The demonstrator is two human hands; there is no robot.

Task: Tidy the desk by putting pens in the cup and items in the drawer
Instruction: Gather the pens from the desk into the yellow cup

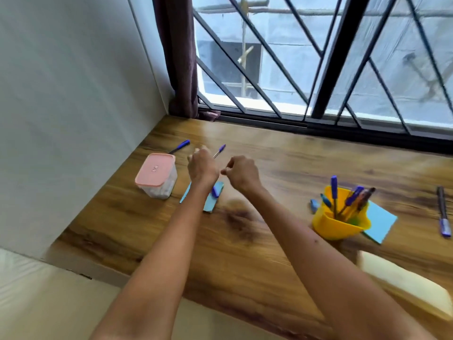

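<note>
Beside the barred window (318,57), on the wooden desk (282,168), fingers unclear, blurred.

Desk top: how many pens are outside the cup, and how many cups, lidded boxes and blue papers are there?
Pens outside the cup: 3
Yellow cup: 1
Pink-lidded box: 1
Blue papers: 2
Total: 7

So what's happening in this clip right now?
A person is tidying a wooden desk by a window. The left hand reaches toward a blue-capped pen near a pink-lidded container; whether it grips the pen is unclear. The right hand hovers curled beside it. The yellow cup already holds several pens, and others lie loose on the desk.
</note>
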